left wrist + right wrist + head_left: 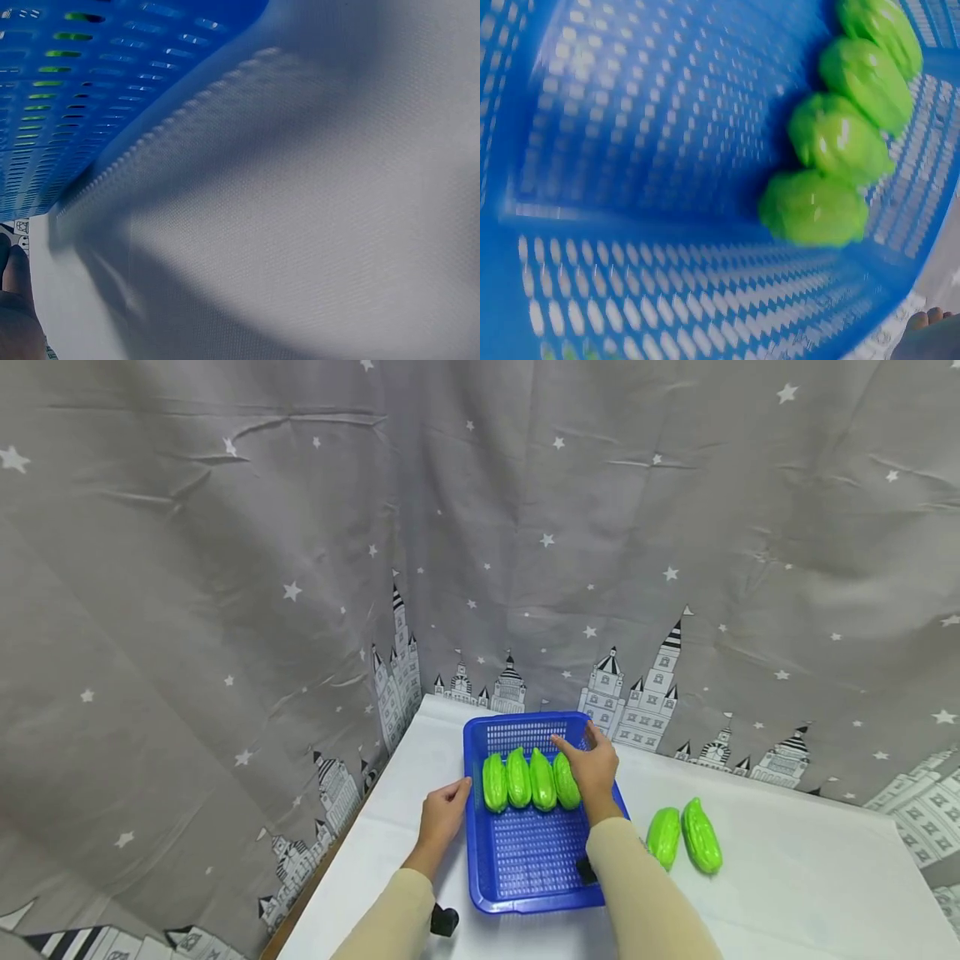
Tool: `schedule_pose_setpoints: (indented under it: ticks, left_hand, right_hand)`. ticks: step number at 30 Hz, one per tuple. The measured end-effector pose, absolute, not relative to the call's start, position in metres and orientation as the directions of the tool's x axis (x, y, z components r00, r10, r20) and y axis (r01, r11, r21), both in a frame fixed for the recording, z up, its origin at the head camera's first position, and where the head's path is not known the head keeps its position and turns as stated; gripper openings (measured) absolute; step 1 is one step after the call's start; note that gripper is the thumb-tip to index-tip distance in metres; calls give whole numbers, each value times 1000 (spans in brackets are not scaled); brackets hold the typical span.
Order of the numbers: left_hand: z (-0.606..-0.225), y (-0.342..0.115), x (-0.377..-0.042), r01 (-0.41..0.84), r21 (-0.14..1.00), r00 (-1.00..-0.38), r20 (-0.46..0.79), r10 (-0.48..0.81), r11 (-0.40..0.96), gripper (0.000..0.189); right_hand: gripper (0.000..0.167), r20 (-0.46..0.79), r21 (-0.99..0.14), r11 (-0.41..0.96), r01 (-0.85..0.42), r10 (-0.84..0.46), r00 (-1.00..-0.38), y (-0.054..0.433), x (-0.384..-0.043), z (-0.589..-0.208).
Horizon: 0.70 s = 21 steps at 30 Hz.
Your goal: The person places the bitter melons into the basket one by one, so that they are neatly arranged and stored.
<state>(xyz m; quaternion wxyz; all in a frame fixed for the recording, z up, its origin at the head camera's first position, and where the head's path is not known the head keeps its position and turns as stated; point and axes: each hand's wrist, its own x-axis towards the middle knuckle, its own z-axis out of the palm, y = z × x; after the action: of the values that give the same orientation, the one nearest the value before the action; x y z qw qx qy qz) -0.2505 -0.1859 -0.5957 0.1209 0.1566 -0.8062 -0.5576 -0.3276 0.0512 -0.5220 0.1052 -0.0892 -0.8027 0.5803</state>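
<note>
A blue perforated plastic basket (pixel 532 860) sits on the white-covered table. Several glossy, ridged green bitter melons (pixel 519 779) lie side by side in its far half; the right wrist view shows the same row of bitter melons (pixel 840 139) against the far wall. At the left rim, my left hand (pixel 442 814) pinches the basket edge. My right hand (pixel 595 770) is over the far right corner, thumb spread inward above the rightmost bitter melon and fingers at the rim. It partly hides that bitter melon.
Two more bitter melons (pixel 702 837) lie on the table (pixel 810 868) to the right of the basket, one partly behind my right sleeve. A grey curtain (pixel 525 527) with stars and castles hangs behind the table and along its left side.
</note>
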Motion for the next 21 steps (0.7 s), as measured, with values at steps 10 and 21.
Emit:
schedule_pose_setpoints:
  ticks: [10,21]
  left_hand:
    - [-596,-187,-250,-115,929,-922,33,-386,353,40]
    - [-597,-186,-253,-115,929,-920,34,-391,351,39]
  right_hand:
    - [79,102,-946,320,56,456,-884,152,-323,-508]
    - [82,12,-952,254,171,589,-808,218,-304,-501]
